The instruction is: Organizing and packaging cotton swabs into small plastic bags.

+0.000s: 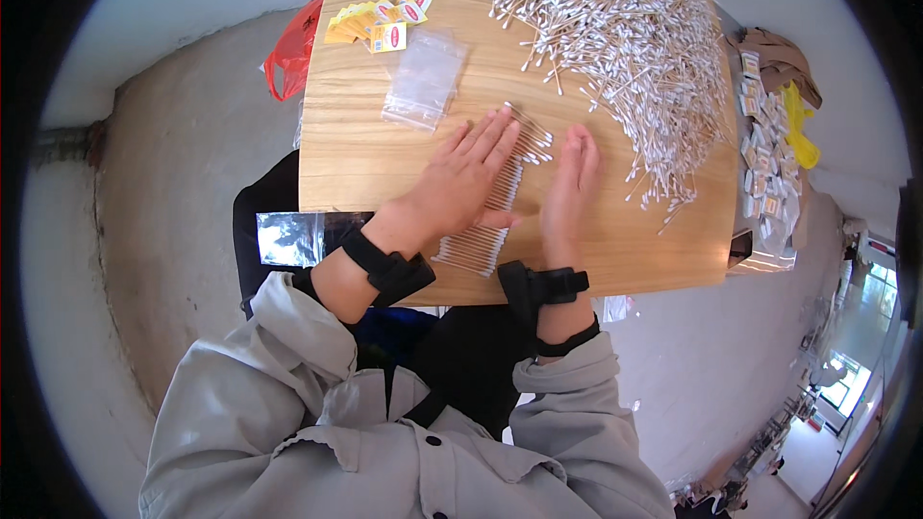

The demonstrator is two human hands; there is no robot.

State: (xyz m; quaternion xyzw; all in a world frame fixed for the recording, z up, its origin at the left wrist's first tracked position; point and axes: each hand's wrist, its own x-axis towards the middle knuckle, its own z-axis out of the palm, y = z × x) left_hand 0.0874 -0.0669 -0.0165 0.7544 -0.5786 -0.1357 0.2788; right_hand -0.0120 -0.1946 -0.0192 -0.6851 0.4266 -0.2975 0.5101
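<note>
We are pressing our left hand [468, 171] flat, fingers spread, on the row of cotton swabs [487, 228] at the wooden table's [365, 154] near edge; our right hand [569, 183] is standing edgewise, fingers straight, beside them. Light, rolling sticks, probably best gathered from both sides.

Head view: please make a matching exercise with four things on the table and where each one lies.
Things:
1. big heap of cotton swabs
2. clear plastic bags
3. yellow paper labels
4. row of cotton swabs

Places:
A. under the left hand
B. far right of the table
C. far left corner
D. between the labels and the left hand

Pairs: 1-B, 2-D, 3-C, 4-A
</note>
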